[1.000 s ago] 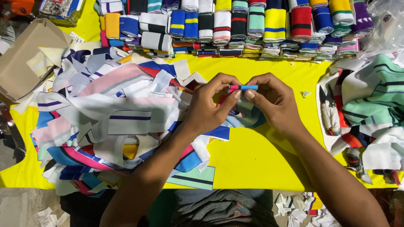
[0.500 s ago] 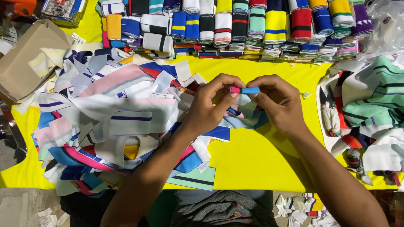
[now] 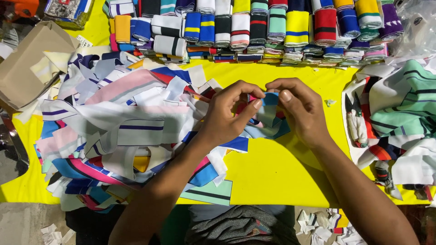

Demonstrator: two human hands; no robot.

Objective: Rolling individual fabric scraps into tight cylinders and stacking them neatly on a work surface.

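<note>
Over the yellow table [image 3: 277, 172], my left hand [image 3: 227, 115] and my right hand [image 3: 302, 111] pinch one small knit strip [image 3: 269, 100], blue with a pink end, between thumbs and fingertips. The strip's loose end hangs down between both hands onto a few blue and grey pieces. To the left of my left hand lies a big heap of striped knit collar strips [image 3: 118, 131] in white, pink, blue and lilac. My forearms come up from the bottom edge.
Rows of folded striped collar bundles [image 3: 254, 27] line the far edge. A cardboard box [image 3: 27, 68] stands at far left. Green and white striped pieces [image 3: 399, 118] pile at right, with small snips [image 3: 354, 118] beside them. Fabric scraps [image 3: 322, 224] litter the floor below.
Both hands stay together on the strip with small finger shifts. The strip looks more gathered between the fingertips now.
</note>
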